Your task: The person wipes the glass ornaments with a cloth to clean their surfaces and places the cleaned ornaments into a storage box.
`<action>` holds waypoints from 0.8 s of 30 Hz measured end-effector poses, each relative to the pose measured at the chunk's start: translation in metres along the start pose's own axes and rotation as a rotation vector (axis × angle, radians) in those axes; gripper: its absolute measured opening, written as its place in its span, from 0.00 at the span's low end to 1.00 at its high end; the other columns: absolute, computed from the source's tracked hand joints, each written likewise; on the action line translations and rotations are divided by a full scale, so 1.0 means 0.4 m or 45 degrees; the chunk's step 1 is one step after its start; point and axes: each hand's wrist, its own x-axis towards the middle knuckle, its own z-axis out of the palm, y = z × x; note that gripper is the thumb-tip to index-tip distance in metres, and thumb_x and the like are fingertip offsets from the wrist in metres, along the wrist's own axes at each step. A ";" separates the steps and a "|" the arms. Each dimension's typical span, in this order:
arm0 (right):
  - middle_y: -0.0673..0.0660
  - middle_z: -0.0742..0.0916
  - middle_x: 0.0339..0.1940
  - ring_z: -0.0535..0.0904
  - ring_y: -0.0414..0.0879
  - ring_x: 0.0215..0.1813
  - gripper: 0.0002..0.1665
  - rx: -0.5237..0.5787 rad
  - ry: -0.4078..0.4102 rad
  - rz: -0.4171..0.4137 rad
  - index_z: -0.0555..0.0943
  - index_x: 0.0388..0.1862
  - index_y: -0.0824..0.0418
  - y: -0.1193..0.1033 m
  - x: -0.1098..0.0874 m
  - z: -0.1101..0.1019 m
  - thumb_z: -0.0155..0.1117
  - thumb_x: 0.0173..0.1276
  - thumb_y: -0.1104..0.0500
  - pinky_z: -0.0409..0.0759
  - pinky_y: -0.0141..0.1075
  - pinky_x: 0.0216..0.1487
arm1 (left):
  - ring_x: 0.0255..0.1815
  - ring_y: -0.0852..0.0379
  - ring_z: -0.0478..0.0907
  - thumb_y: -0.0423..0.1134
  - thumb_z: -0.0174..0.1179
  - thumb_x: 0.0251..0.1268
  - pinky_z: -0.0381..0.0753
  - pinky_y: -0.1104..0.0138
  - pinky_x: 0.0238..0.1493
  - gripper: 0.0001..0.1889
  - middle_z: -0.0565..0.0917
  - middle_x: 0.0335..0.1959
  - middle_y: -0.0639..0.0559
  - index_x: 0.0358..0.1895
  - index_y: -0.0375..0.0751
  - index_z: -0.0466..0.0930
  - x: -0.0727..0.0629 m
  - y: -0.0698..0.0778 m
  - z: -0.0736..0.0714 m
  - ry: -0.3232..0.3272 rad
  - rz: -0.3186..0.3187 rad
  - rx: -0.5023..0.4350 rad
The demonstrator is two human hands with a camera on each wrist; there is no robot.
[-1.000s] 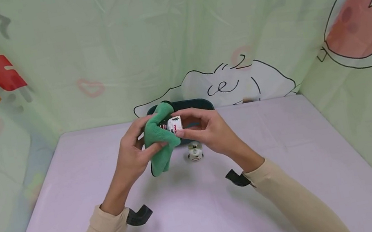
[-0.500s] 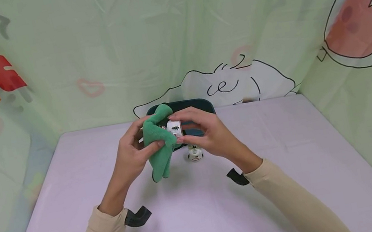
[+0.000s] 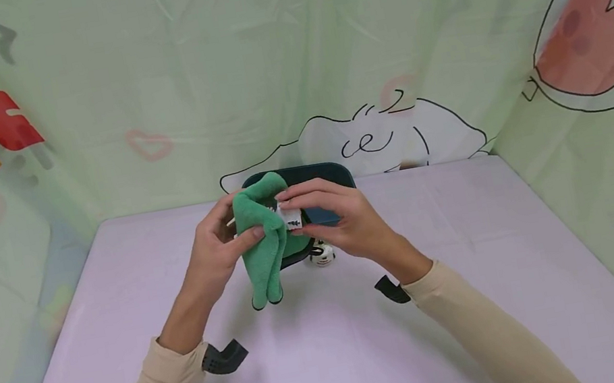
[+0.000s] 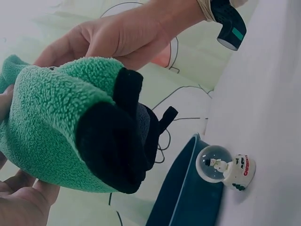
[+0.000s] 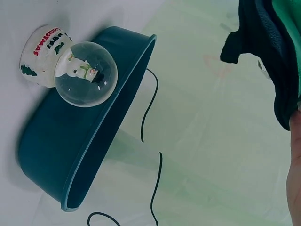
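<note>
My left hand (image 3: 212, 249) holds a fluffy green cloth (image 3: 259, 254) with black edging and a black loop, thumb on the front of it. The cloth is wrapped over a second snow globe, of which mainly the white base (image 3: 291, 217) with a printed tree shows. My right hand (image 3: 341, 213) pinches that base between thumb and fingers. In the left wrist view the cloth (image 4: 51, 127) hides the globe part. Below the hands another snow globe (image 4: 242, 172), with a snowman inside, stands upright on the table.
A dark teal plastic bin (image 5: 70, 127) stands right behind the standing snow globe, against the printed curtain (image 3: 286, 72) at the back. Pale lilac cloth covers the table (image 3: 335, 351). Each wrist wears a black camera mount (image 3: 225, 358).
The snow globe's base has turned in my right hand, its red lettering giving way to the tree. The green cloth has shifted, its lower end hanging further down toward me.
</note>
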 end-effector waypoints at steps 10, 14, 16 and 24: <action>0.65 0.81 0.60 0.78 0.54 0.64 0.33 0.075 -0.002 0.081 0.79 0.59 0.69 -0.003 -0.003 0.003 0.76 0.52 0.79 0.82 0.42 0.61 | 0.57 0.43 0.79 0.31 0.68 0.65 0.83 0.64 0.51 0.29 0.78 0.62 0.45 0.69 0.42 0.72 -0.001 0.002 0.002 -0.006 0.010 -0.008; 0.64 0.82 0.60 0.79 0.53 0.63 0.34 0.120 0.021 0.129 0.79 0.59 0.69 -0.005 -0.003 0.003 0.77 0.51 0.78 0.84 0.43 0.57 | 0.56 0.45 0.81 0.30 0.69 0.64 0.84 0.64 0.51 0.30 0.78 0.62 0.45 0.70 0.41 0.72 -0.001 0.003 0.003 -0.009 0.049 -0.004; 0.63 0.83 0.60 0.80 0.53 0.62 0.33 0.148 0.025 0.162 0.79 0.59 0.68 -0.005 -0.004 0.002 0.77 0.52 0.77 0.85 0.43 0.55 | 0.55 0.47 0.81 0.29 0.69 0.64 0.85 0.64 0.51 0.31 0.78 0.61 0.46 0.70 0.42 0.72 -0.001 0.002 0.002 -0.020 0.062 0.013; 0.57 0.84 0.56 0.84 0.50 0.54 0.28 0.277 -0.004 0.387 0.81 0.60 0.62 -0.013 -0.008 -0.007 0.74 0.60 0.73 0.87 0.45 0.50 | 0.54 0.49 0.82 0.27 0.70 0.62 0.86 0.62 0.52 0.33 0.79 0.58 0.45 0.71 0.45 0.72 -0.007 -0.006 0.003 -0.061 0.113 0.101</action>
